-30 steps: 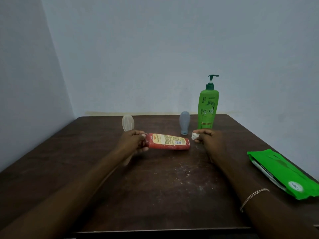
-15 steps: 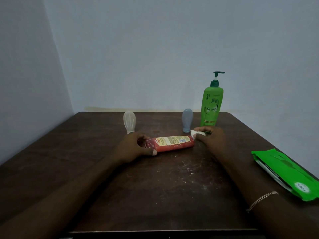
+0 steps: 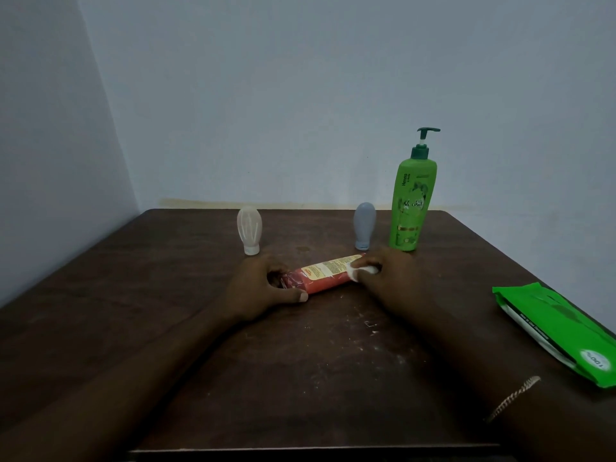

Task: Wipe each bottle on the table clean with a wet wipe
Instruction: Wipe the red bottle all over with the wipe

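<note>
On the bench left hand steadies red bottle, gripping its nine-o'clock end, so right hand pinching wet wipe rubs three-o'clock end.

Table sits in a room corner, w/ walls behind it & to its L. Mid-table a tube lies on its side, running L-R, its R end a bit farther back. L hand grips the tube's L end; R hand pinches a wet wipe against the R end. Behind the tube, 3 items stand toward the back edge: L travel bottle on its cap, behind the L hand; R travel bottle likewise, just behind the R hand; pump bottle just R of that, upright. Wipe pack lies flat at the table's R edge, R of the R forearm, well apart from the bottles. Bracelet sits on the R wrist, nr the front edge.
</note>
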